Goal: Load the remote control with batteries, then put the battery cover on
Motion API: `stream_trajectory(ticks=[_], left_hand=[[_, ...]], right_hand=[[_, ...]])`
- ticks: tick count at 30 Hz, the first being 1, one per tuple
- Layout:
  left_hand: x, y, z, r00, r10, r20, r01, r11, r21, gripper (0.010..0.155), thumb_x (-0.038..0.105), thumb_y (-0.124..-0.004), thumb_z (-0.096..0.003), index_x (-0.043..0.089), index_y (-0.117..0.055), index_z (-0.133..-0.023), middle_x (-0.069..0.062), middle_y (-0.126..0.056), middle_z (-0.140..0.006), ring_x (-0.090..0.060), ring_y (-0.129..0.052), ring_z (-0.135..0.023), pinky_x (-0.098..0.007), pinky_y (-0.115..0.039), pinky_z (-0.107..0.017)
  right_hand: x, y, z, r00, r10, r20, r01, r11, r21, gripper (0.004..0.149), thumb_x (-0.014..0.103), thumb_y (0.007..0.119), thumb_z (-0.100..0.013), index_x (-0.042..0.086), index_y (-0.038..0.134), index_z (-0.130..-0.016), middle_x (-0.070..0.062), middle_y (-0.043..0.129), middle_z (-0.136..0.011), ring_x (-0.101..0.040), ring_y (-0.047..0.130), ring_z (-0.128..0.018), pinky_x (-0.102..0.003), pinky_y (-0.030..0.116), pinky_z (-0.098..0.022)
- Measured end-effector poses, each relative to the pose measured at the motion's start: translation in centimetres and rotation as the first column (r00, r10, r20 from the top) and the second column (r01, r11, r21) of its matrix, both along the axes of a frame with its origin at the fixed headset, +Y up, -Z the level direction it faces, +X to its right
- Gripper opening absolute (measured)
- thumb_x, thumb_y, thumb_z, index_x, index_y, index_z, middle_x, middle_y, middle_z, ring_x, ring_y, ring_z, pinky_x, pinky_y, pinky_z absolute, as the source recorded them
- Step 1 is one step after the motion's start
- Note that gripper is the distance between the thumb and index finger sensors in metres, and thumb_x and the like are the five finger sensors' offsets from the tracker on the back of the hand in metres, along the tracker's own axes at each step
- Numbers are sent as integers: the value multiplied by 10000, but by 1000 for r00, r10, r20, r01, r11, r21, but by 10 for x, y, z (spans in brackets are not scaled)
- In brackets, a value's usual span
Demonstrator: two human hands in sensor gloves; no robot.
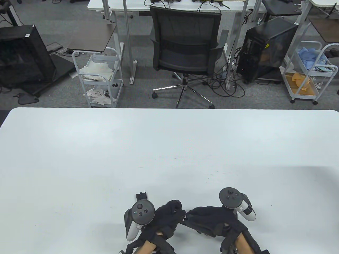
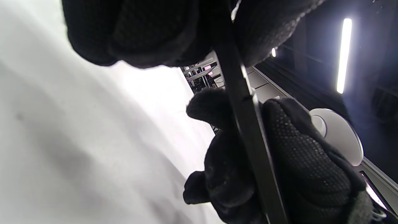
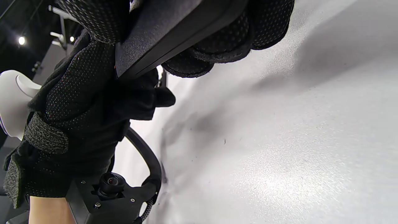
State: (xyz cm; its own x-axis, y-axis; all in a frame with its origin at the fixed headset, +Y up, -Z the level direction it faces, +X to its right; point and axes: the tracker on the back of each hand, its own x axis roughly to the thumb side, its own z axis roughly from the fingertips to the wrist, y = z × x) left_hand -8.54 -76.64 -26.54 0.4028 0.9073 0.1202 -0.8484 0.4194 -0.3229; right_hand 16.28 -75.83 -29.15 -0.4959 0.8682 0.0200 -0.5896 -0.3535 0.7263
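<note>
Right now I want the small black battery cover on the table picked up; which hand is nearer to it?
Left. The left hand is just beside the small black battery cover; the right hand is farther off.

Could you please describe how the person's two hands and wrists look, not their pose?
The left hand and the right hand wear black knit gloves with a fine dotted texture. A grey-white tracker with a black round face and buttons sits behind each. Bare forearm skin shows below the gloves, and a black camera mount sits at the wrist.
</note>
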Motion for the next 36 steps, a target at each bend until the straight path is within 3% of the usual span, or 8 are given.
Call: stream_trajectory(ticks=[10, 17, 24, 31, 36], left_hand=[[-7, 6, 0, 1000, 1, 19, -1, 1000, 12, 473, 281, -642, -623, 18, -708, -1010, -225, -912, -697, -186, -964, -330, -516, -800, -507], [-15, 12, 0, 1000, -8, 10, 7, 997, 71, 475, 287, -634, -629, 21, -701, -1017, -233, -905, -720, -223, -967, -363, -538, -777, -526], [-54, 19, -5, 994, -7, -110, 16, 997, 79, 478, 297, -638, -632, 23, -703, -1018, -244, -890, -730, -234, -959, -377, -547, -764, -534], [-79, 25, -7, 957, -188, -220, 205, 977, 61, 504, 331, -643, -640, 26, -683, -1038, -276, -857, -782, -244, -952, -414, -553, -749, -549], [-81, 27, -7, 900, -330, -285, 356, 933, 45, 549, 375, -645, -643, 46, -630, -1083, -294, -774, -904, -309, -921, -574, -602, -673, -625]], right_hand=[[1, 1, 0, 1000, -19, 2, 19, 1000, 9, 543, 450, 744, -550, 150, 722, -1003, -86, 975, -661, -184, 942, -438, -459, 729, -652], [3, 2, -1, 1000, -30, 8, 30, 999, 18, 543, 451, 748, -548, 149, 725, -1000, -82, 978, -661, -183, 944, -437, -459, 731, -650], [11, 3, -2, 997, -59, 48, 57, 998, 30, 543, 448, 749, -548, 146, 725, -999, -84, 978, -657, -185, 944, -432, -463, 733, -645], [12, 3, -3, 997, -50, 52, 48, 998, 39, 543, 449, 748, -549, 145, 727, -998, -85, 979, -656, -185, 945, -431, -463, 733, -644], [13, 3, -3, 997, -49, 56, 47, 998, 39, 546, 448, 749, -548, 143, 725, -999, -85, 979, -656, -187, 945, -431, -464, 733, -643]])
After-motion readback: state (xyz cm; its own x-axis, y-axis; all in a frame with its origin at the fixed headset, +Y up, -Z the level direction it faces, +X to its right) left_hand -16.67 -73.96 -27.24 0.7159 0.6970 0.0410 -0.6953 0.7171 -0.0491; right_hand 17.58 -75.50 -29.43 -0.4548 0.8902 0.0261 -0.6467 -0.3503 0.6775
